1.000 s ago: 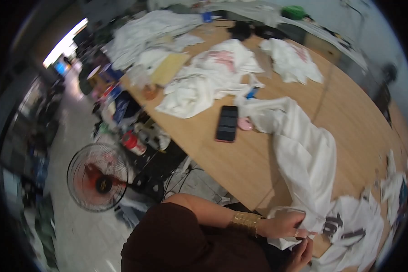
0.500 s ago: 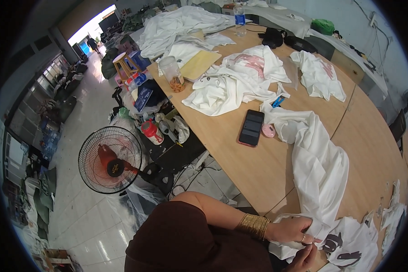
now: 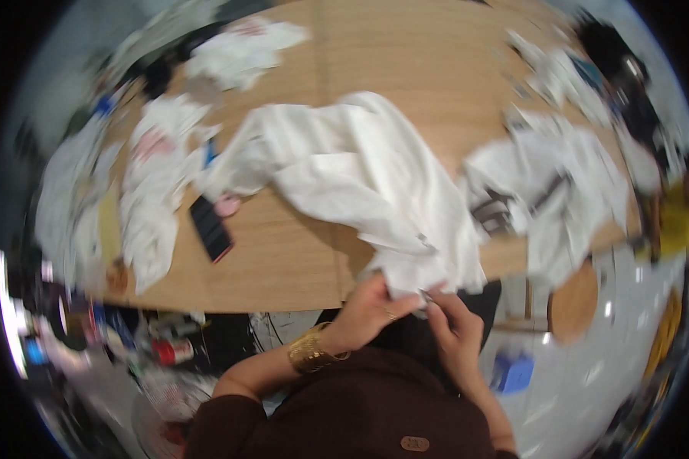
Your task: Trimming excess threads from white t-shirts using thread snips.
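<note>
1. The white garment [image 3: 360, 172] lies stretched across the wooden surface [image 3: 298, 252], its long axis running from the upper left down to the near edge, where its lower end hangs over.
2. The left hand [image 3: 371, 310] has its grip pinched shut on that lower hem.
3. The right hand [image 3: 455, 329] also grips the hem, just beside the left.
4. A dark phone [image 3: 210, 228] lies left of the garment, a little apart from it.

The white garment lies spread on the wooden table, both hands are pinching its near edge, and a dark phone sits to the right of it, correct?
Not quite. The head view shows the phone left of the white garment, not right. The rest holds: the garment lies on the wooden table, and the left hand and right hand pinch its near edge.
</note>
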`<move>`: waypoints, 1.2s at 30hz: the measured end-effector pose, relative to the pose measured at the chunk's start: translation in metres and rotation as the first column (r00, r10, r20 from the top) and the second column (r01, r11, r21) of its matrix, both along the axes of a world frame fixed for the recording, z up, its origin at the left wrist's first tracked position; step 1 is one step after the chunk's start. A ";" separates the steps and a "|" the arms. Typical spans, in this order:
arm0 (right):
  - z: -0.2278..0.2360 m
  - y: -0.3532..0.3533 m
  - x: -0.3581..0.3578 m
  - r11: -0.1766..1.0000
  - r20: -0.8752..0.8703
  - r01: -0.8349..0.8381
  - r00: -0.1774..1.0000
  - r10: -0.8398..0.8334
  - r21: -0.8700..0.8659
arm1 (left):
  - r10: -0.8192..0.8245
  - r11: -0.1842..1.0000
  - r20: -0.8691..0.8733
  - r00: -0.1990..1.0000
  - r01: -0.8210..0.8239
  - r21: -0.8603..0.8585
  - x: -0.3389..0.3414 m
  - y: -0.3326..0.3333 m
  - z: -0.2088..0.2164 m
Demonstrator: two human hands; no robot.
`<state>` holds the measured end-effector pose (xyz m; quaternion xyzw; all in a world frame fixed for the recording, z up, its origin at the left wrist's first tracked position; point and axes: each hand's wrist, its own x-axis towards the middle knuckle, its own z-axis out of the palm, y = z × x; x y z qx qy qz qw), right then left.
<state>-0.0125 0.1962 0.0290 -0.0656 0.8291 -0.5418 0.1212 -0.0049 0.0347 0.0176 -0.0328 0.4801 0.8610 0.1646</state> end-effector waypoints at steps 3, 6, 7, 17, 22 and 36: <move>0.001 0.007 0.003 0.990 0.169 0.068 0.985 -0.046 -0.127 | -0.067 0.998 0.019 0.998 0.067 0.015 -0.005 0.006 0.003; -0.006 0.022 0.004 0.917 0.370 0.131 0.929 0.019 -0.377 | -0.089 0.996 0.036 0.995 0.088 0.022 -0.005 0.009 -0.001; -0.007 0.028 0.002 0.865 0.495 0.163 0.862 0.109 -0.474 | -0.112 0.994 0.044 0.993 0.111 0.024 -0.004 0.010 -0.003; 0.012 0.027 0.015 0.999 0.026 0.041 0.999 -0.041 -0.006 | -0.054 0.996 0.022 0.998 0.052 0.076 -0.001 0.018 0.007; 0.022 0.027 0.015 0.994 -0.024 0.024 0.999 -0.021 0.105 | -0.044 0.997 -0.015 0.999 0.045 0.060 0.000 0.018 0.008; 0.023 0.027 0.014 0.982 -0.113 0.033 0.994 -0.012 0.188 | -0.030 0.987 -0.187 0.982 -0.001 -0.161 0.005 0.022 -0.003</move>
